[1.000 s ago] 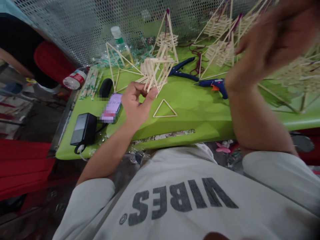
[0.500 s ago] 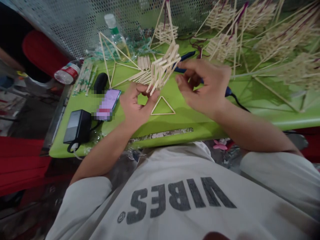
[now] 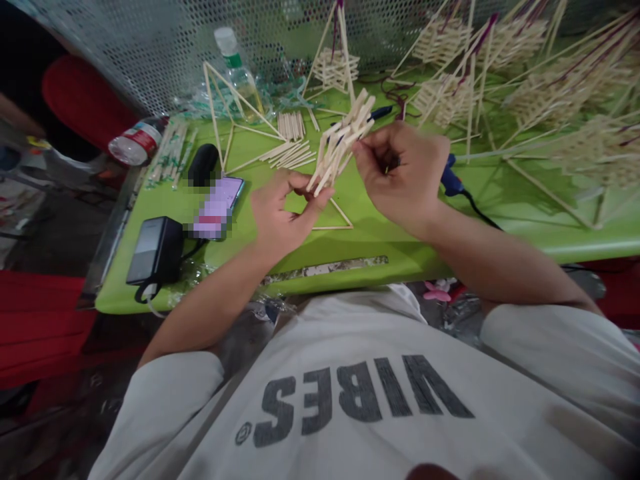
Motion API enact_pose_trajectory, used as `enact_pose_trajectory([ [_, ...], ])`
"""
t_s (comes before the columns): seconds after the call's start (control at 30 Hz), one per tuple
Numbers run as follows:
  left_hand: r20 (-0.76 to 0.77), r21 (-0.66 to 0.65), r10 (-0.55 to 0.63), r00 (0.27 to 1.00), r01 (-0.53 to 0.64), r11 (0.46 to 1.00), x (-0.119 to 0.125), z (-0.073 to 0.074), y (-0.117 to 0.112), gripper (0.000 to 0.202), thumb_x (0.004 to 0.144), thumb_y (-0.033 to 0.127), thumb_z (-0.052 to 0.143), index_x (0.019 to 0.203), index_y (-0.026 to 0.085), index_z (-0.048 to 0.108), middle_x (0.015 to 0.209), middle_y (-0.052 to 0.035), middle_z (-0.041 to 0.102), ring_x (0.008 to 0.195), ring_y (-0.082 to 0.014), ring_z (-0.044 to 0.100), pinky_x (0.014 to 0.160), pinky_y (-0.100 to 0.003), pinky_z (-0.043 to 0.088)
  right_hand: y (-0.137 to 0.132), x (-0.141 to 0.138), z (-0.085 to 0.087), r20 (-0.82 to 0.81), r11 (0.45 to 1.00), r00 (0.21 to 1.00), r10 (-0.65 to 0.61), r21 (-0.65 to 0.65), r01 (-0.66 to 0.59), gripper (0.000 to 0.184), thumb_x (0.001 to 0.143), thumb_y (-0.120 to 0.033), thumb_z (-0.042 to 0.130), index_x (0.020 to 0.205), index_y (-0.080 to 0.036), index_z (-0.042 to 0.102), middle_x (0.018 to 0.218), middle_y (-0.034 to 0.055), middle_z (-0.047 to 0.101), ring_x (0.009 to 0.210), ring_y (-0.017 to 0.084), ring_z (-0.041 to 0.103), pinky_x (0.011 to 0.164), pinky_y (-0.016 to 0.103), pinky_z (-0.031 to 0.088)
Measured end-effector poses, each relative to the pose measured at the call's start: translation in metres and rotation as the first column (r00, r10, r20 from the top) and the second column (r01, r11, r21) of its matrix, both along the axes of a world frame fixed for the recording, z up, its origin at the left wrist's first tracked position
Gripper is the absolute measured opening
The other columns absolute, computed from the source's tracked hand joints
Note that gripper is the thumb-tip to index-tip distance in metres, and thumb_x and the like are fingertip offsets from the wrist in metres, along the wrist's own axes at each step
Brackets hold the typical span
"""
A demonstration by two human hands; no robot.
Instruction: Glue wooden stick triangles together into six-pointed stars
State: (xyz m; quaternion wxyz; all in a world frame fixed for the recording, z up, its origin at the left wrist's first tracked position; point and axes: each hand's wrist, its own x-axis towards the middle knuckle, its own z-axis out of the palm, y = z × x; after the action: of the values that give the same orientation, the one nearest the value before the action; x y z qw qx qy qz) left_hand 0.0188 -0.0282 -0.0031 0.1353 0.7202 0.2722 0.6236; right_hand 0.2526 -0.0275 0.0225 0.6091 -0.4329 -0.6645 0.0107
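Note:
My left hand [image 3: 287,210] pinches the lower end of a small lattice of stacked wooden sticks [image 3: 340,147], held tilted above the table. My right hand [image 3: 407,173] is closed, thumb and forefinger together at the lattice's right edge. Under the lattice a flat triangle of sticks [image 3: 343,213] lies on the table, partly hidden by my left hand. Loose short sticks [image 3: 289,155] are spread just behind my left hand, beside a neat stack of sticks [image 3: 291,125]. A blue tool with a black cord [image 3: 453,177] lies mostly hidden behind my right hand.
Finished-looking stick frames with purple thread [image 3: 445,93] crowd the right and back of the green table [image 3: 400,260]. A larger open stick frame [image 3: 225,127], a bottle [image 3: 243,80], a phone [image 3: 220,207] and a black power bank [image 3: 156,250] stand or lie at left.
My left hand and the lattice have shifted slightly right. My right fingers, apart from the lattice before, now meet its right edge. The lattice covers more of the triangle's top.

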Motion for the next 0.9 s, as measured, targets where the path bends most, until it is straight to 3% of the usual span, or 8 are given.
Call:
enact_pose_trajectory([
  [0.2,0.083,0.000,0.019,0.996,-0.019,1.000,-0.002,-0.001,0.008,0.053,0.110,0.074,0.099,0.097,0.027,0.076,0.084,0.0040,0.070,0.070,-0.0134,0.068,0.070,-0.032,0.055,0.000,0.001,-0.002,0.087,0.996,0.992,0.089,0.021,-0.091,0.039,0.115,-0.066,0.075,0.094,-0.033,0.072,0.069,-0.0013,0.060,0.062,0.023,0.060,0.067,0.044,0.052],
  [0.37,0.194,-0.131,0.011,0.981,0.015,0.991,-0.001,0.005,0.010,0.062,0.103,0.083,0.101,0.096,0.028,0.073,0.082,0.0051,0.072,0.070,-0.0135,0.069,0.068,-0.032,0.058,-0.005,0.001,-0.002,0.087,0.991,0.989,0.120,-0.074,-0.114,0.045,0.117,-0.072,0.077,0.094,-0.033,0.070,0.073,0.0002,0.062,0.071,0.026,0.068,0.077,0.046,0.064],
  [0.57,0.355,-0.217,-0.062,0.933,0.147,0.965,0.000,0.009,0.020,0.059,0.100,0.084,0.103,0.098,0.030,0.079,0.085,0.0031,0.081,0.070,-0.0138,0.078,0.062,-0.029,0.059,0.002,0.007,-0.007,0.072,0.986,0.987,0.140,-0.105,-0.132,0.043,0.119,-0.071,0.075,0.097,-0.034,0.069,0.076,-0.0004,0.063,0.069,0.025,0.064,0.079,0.049,0.067],
  [0.73,0.427,-0.291,-0.106,0.898,0.247,0.924,-0.003,0.002,0.035,0.070,0.089,0.093,0.106,0.094,0.031,0.074,0.085,0.0042,0.080,0.074,-0.0152,0.081,0.062,-0.030,0.061,0.012,0.013,-0.009,0.025,0.984,0.986,0.163,-0.074,-0.161,0.059,0.116,-0.093,0.062,0.100,-0.036,0.063,0.076,0.0004,0.061,0.064,0.026,0.054,0.071,0.051,0.056],
  [0.9,0.469,-0.333,-0.172,0.866,0.354,0.874,-0.006,0.002,0.038,0.071,0.086,0.088,0.112,0.089,0.030,0.071,0.079,0.0047,0.074,0.072,-0.0141,0.078,0.063,-0.029,0.060,0.019,0.013,-0.008,-0.042,0.976,0.987,0.154,-0.149,-0.159,0.083,0.118,-0.106,0.039,0.079,-0.034,0.049,0.061,0.0007,0.047,0.061,0.025,0.051,0.067,0.050,0.051],
])
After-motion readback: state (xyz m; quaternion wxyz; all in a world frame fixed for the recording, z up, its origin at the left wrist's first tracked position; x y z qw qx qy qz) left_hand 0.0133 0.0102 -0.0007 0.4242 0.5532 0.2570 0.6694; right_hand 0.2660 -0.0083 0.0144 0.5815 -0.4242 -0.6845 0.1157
